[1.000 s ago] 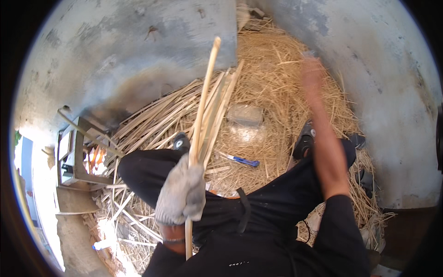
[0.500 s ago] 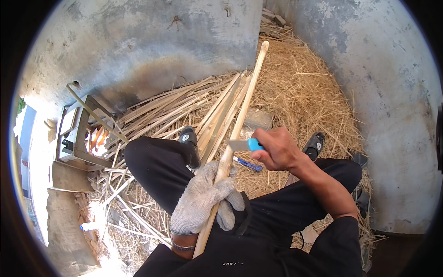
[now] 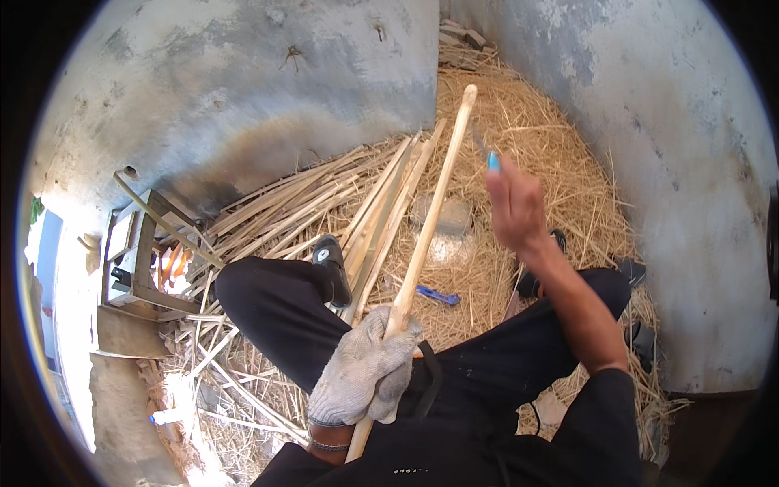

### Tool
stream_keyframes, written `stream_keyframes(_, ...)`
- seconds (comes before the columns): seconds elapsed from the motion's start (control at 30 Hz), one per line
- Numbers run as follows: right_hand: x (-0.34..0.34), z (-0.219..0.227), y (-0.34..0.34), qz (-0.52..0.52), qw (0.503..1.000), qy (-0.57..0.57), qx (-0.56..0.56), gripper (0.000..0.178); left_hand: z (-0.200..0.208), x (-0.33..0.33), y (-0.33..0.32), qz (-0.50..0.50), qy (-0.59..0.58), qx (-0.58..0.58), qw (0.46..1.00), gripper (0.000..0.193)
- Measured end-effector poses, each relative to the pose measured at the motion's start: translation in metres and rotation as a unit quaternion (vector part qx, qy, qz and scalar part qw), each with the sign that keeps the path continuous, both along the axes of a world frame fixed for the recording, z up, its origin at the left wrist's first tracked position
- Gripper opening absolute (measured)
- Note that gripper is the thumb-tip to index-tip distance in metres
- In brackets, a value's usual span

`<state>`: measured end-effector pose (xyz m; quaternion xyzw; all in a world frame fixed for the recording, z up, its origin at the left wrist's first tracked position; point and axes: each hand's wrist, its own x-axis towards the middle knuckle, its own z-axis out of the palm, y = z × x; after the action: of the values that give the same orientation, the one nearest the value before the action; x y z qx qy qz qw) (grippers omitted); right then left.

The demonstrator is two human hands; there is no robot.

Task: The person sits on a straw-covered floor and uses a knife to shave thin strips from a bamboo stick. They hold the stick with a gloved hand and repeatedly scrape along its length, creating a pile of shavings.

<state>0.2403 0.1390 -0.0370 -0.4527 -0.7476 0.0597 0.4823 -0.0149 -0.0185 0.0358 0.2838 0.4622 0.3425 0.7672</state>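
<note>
A long pale wooden pole (image 3: 438, 199) slants up from my lap toward the far wall, its rounded tip pointing away. My left hand (image 3: 365, 369), in a grey knitted glove, is closed round its lower part. To the right of the pole's upper half is my bare right hand (image 3: 518, 207), closed on a knife with a turquoise handle (image 3: 493, 161). The knife's blade is blurred and points up toward the pole's tip; I cannot tell whether it touches the wood. A slim blue tool (image 3: 438, 295) lies on the straw beyond my lap.
Long split wooden strips (image 3: 276, 203) are heaped at the far left. Straw-like shavings (image 3: 527, 138) cover the ground ahead, around a grey block (image 3: 446, 215). Concrete walls (image 3: 673, 162) close in ahead and right. A wooden frame box (image 3: 134, 252) stands left, beside my bent knee.
My right hand has moved up and away with the knife, from beside the gloved hand toward the pole's far tip. The left glove has wrapped more fully round the pole.
</note>
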Motion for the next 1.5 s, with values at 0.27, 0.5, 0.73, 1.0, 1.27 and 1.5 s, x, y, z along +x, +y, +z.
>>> stream_keyframes(0.27,-0.042,0.006,-0.049,0.217,0.963,-0.160,0.002,0.045,-0.011,-0.007,0.000,0.021,-0.084,-0.008,0.996,0.027)
stream_keyframes(0.5,-0.045,-0.027,-0.015,0.055,0.981,-0.147,0.114,0.048,-0.033,-0.012,0.003,0.011,-0.226,0.008,0.974,0.026)
stream_keyframes(0.73,0.028,0.022,0.030,-0.079,0.994,0.045,0.059,0.043,-0.030,-0.015,-0.007,0.047,-0.209,-0.011,0.977,0.029)
stream_keyframes(1.0,-0.050,-0.002,-0.056,0.226,0.968,-0.106,0.009,0.043,-0.028,-0.009,-0.002,0.038,-0.203,-0.019,0.978,0.038)
stream_keyframes(1.27,-0.038,-0.002,-0.025,0.101,0.980,-0.161,0.061,0.051,-0.036,-0.004,-0.001,0.050,-0.211,0.009,0.976,0.035)
stream_keyframes(1.5,-0.046,-0.028,0.010,0.040,0.967,-0.193,0.164,0.050,-0.040,-0.004,0.012,0.054,-0.112,0.045,0.991,0.036)
